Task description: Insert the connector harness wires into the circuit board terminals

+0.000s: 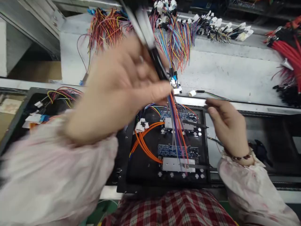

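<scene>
My left hand (119, 84), blurred by motion, is raised over the black tray and closed round a wire harness (158, 61) in a black sleeve. Loose coloured wires (176, 121) of the harness dangle below the thumb across two circuit boards. The upper circuit board (162, 114) and the lower circuit board (169, 150) lie in the black tray (143, 172). Thick orange wires (147, 149) run to both boards from the left. My right hand (231, 125) is at the tray's upper right edge, thumb and fingers pinched together; what lies between them is unclear.
Bundles of coloured wires (181, 40) with white connectors hang along the back shelf (225, 59). Red cables (288, 56) lie at the far right. A single short harness (203, 92) rests on the shelf ledge. Another black tray (21, 122) with wiring stands left.
</scene>
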Motion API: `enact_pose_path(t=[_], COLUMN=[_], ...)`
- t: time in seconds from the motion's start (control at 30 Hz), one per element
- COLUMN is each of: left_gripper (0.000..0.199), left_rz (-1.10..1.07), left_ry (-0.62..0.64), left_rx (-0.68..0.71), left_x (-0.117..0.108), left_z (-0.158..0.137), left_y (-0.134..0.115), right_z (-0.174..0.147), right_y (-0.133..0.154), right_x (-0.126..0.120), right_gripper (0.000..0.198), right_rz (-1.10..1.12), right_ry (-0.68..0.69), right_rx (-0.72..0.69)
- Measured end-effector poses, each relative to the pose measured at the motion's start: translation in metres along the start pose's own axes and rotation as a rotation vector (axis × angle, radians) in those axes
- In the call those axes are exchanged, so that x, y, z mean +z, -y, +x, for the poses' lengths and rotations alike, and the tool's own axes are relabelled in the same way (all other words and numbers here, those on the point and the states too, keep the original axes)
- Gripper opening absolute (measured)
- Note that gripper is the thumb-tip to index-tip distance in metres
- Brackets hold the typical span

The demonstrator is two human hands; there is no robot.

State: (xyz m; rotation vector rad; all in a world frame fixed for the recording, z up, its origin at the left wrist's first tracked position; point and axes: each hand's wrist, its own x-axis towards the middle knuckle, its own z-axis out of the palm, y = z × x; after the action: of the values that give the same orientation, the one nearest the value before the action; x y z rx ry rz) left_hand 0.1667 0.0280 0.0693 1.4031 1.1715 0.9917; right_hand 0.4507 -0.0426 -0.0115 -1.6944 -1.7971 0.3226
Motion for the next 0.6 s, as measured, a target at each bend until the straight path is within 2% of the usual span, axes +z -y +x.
enact_pose_path(t=[0.03, 0.13, 0.23, 0.33, 0.47, 0.6], left_gripper=[0.022, 0.022, 0.024, 0.027, 0.032, 0.029], left_rz=[-0.11, -0.319, -0.377, -0.399, -0.38, -0.385], left_ry=[0.173, 0.219, 0.198, 0.166, 0.105, 0.121], left_rx=[-0.051, -0.185, -0.245, -0.241, -0.2, -0.178], left_x=[0.015, 0.044, 0.05, 0.048, 0.045, 0.046], left_z=[-0.005, -0.007, -0.004, -0.005, -0.008, -0.009], left_y=[0.014, 0.062, 0.094, 0.105, 0.106, 0.109], right_z=[0.0, 0.002, 0.006, 0.011, 0.015, 0.017], right_y=[0.006, 0.024, 0.038, 0.044, 0.045, 0.048], right_x=[0.006, 0.023, 0.037, 0.048, 0.054, 0.055], right_gripper=[0.028, 0.024, 0.024, 0.022, 0.019, 0.02], right_rz=[0.084, 0.335, 0.476, 0.513, 0.501, 0.452], right_ry=[0.062, 0.271, 0.467, 0.579, 0.579, 0.561], right_rx=[0.015, 0.118, 0.175, 0.191, 0.211, 0.18])
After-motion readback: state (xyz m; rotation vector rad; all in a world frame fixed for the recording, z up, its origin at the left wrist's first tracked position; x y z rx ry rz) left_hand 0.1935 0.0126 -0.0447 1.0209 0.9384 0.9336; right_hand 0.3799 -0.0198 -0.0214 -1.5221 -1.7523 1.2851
